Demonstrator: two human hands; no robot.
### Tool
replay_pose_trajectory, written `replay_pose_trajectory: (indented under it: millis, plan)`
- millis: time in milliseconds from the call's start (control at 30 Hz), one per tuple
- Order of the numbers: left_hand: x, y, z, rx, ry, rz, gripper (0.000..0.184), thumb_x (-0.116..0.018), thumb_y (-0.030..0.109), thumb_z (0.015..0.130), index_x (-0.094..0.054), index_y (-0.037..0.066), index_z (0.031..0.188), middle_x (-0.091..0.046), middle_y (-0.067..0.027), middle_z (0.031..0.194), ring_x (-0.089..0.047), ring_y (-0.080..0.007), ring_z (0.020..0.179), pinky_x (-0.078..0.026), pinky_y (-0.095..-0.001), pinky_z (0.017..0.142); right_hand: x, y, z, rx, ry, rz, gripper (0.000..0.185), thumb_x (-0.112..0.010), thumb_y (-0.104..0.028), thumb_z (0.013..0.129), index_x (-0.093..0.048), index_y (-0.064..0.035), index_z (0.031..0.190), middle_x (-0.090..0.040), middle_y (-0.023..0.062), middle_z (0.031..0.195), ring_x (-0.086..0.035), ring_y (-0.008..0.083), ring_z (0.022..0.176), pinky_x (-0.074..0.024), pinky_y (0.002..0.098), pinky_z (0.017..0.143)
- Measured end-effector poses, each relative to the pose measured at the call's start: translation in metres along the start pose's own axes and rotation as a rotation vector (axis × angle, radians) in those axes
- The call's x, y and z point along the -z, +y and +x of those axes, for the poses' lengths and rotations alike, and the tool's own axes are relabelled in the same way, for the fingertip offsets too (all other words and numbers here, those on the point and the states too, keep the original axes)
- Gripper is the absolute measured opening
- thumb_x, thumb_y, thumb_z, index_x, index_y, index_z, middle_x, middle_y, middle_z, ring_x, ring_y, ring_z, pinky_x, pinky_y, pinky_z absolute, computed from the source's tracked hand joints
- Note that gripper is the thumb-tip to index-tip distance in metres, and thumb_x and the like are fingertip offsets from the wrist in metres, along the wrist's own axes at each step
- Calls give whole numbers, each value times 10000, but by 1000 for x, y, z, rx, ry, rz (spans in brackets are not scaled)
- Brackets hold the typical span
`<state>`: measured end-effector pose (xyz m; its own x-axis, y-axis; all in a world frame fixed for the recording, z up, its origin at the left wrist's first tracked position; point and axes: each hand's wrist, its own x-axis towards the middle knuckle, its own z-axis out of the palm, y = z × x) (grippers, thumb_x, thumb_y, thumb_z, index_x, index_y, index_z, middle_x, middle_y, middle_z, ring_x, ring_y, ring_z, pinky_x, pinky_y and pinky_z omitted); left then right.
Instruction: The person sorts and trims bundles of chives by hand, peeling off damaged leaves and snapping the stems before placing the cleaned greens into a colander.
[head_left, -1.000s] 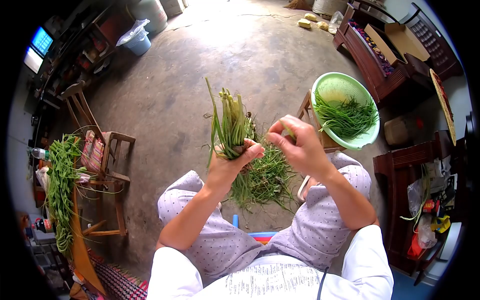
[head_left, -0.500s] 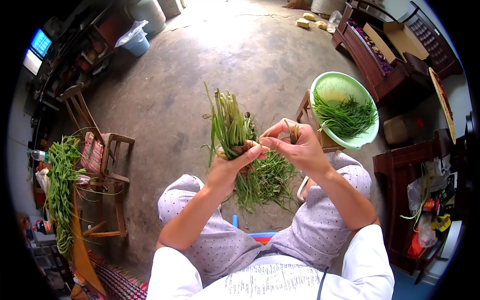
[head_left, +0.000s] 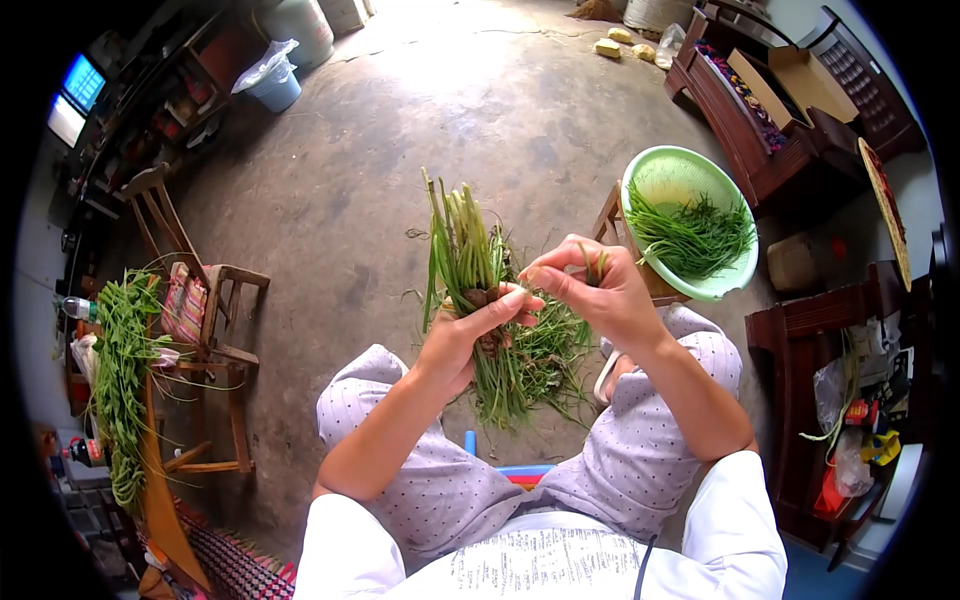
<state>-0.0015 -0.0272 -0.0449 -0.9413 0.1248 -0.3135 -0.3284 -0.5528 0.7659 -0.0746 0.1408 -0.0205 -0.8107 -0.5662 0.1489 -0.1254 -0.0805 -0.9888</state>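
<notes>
My left hand is closed around a bunch of garlic chives, its thick pale-green stalk ends pointing up and its leaves hanging below the fist. Just to the right, my right hand is closed with thumb and forefinger pinched together, and a few short chive pieces show between its curled fingers. The fingertips of both hands nearly meet; whatever thin bit lies between them is too small to make out. Beneath the hands, a loose heap of green leaves and trimmings lies on the floor between my feet.
A green plastic colander holding chives rests on a wooden stool at my right. To the left are a wooden chair and a pile of leafy greens. Farther off stand a blue bin and a wooden bench.
The chive bunch has shifted slightly right and down in my left hand. My right hand has moved slightly right, still pinching.
</notes>
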Motion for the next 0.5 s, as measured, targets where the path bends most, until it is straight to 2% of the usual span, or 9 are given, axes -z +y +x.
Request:
replay_pose_trajectory:
  millis: [100,167,300,367,400,433,500]
  plan:
    - [-3,3,2,19,20,-22,228,-614,223,855,-603,58,1012,-655,-45,899,-598,-92,825,-433,-196,606,5,1,1,-34,32,29,150,-661,-149,831,-681,-19,902,-560,-28,752,-469,27,622,-365,182,537]
    - [-1,2,2,23,16,-19,222,-618,216,853,-604,60,1009,-652,-43,901,-599,-97,827,-437,-203,611,6,2,0,-24,-14,-146,122,-671,-154,820,-692,-40,858,-535,-31,734,-436,28,594,-333,184,513]
    - [8,-8,7,-16,-5,21,207,-639,170,839,-610,62,1013,-647,-36,924,-599,-111,833,-458,-229,662,3,3,0,34,-11,-239,105,-676,-157,813,-697,-58,840,-528,-27,723,-407,21,579,-300,191,490]
    - [13,-13,11,-34,-12,91,211,-645,148,831,-613,60,1019,-647,-38,935,-601,-120,839,-461,-240,689,5,2,2,118,155,-177,110,-653,-142,832,-686,-44,868,-544,-26,712,-371,-5,535,-264,177,454]
    - [15,-13,12,-52,-20,161,217,-652,126,823,-616,58,1025,-647,-41,947,-604,-128,845,-465,-251,717,10,-10,-1,-97,168,-79,133,-589,-155,884,-629,-29,894,-572,-21,681,-311,-24,476,-219,159,416]
    - [15,-13,12,-54,-22,160,217,-652,126,823,-616,58,1025,-647,-41,947,-604,-128,845,-465,-251,717,12,-13,0,-95,168,-81,133,-589,-155,884,-629,-29,894,-572,-21,681,-311,-24,476,-219,159,416]
    - [10,-11,12,-84,8,234,201,-657,100,812,-624,55,1005,-630,-71,1020,-596,-134,899,-469,-257,742,18,-18,5,38,290,123,143,-511,-184,933,-548,-49,905,-587,-17,654,-266,-27,436,-198,148,391]
